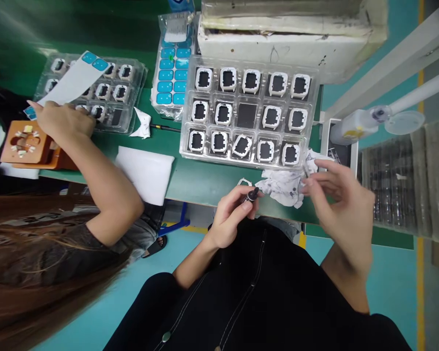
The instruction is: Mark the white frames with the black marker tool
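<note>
My left hand (234,210) is closed around a small black tube-like thing (251,194) at the table's front edge. My right hand (338,197) hovers just right of it, fingers pinched on something small that I cannot make out, beside a crumpled stained white rag (283,185). A small white frame part (243,182) lies on the green table next to my left hand. Just beyond sits a clear plastic tray (186,146) holding several white-framed black parts in rows.
A co-worker's hand (60,122) at the left holds a strip of blue stickers over a second tray (129,100). A blue sticker sheet (171,73), white foam pad (146,173), orange fixture (27,144), foam box (278,46) and a lamp (366,122) surround the work area.
</note>
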Tool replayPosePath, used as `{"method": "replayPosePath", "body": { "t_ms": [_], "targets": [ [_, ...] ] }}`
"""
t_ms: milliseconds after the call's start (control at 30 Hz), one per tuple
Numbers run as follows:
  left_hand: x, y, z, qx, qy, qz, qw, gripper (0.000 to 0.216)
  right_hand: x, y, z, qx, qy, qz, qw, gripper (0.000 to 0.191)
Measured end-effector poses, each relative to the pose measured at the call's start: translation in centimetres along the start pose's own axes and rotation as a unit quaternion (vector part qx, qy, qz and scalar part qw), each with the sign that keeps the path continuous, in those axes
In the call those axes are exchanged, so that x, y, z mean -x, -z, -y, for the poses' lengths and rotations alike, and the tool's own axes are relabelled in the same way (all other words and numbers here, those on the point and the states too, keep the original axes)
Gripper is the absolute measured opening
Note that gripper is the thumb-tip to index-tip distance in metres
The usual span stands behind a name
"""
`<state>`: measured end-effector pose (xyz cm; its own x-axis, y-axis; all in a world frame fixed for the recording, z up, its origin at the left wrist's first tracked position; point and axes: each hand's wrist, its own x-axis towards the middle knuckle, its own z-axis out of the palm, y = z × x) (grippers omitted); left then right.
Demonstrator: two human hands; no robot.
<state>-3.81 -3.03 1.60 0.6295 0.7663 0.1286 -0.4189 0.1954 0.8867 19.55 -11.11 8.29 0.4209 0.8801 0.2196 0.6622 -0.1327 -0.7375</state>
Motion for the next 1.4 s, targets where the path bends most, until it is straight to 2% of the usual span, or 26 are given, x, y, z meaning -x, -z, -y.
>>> {"method": "replayPosePath", "body": {
  "t_ms": [67,100,233,367,467,633,767,967,1400],
  "targets": [
    [0.0,0.1,-0.1,-0.009,0.007,-0.011,1.0,0.025,1.2,-0.6,0.3,-0.059,0.006,0.047,0.997,0.057],
    [0.1,0.2,-0.2,-0.018,0.006,-0.017,1.0,0.026,1.6,-0.9,0.4,-0.078,0.013,0.067,0.995,0.058],
    [0.2,0.6,-0.1,-0.082,-0.032,-0.03,0.996,0.032,2.7,-1.3,1.1,-0.079,0.033,0.112,0.99,0.043],
    [0.3,1.0,0.3,-0.138,-0.081,-0.039,0.986,0.03,3.5,-0.6,2.8,-0.078,0.043,0.107,0.99,0.045],
    [0.2,0.9,0.6,-0.13,-0.122,-0.047,0.983,0.026,3.9,-0.2,3.9,-0.043,0.107,0.086,0.99,0.05],
    [0.1,0.9,0.6,-0.107,-0.14,-0.018,0.984,0.025,3.3,-0.1,4.3,0.022,0.198,0.065,0.978,0.034],
    [0.2,1.2,0.5,-0.122,-0.147,-0.002,0.981,0.026,2.6,0.0,4.2,0.05,0.233,0.093,0.967,0.028],
    [0.4,1.4,0.6,-0.156,-0.191,0.002,0.969,0.027,2.4,0.2,4.8,0.053,0.248,0.105,0.962,0.025],
    [0.2,1.4,0.2,-0.182,-0.218,0.009,0.959,0.027,2.2,0.5,5.2,0.065,0.26,0.129,0.955,0.02]
  ]
}}
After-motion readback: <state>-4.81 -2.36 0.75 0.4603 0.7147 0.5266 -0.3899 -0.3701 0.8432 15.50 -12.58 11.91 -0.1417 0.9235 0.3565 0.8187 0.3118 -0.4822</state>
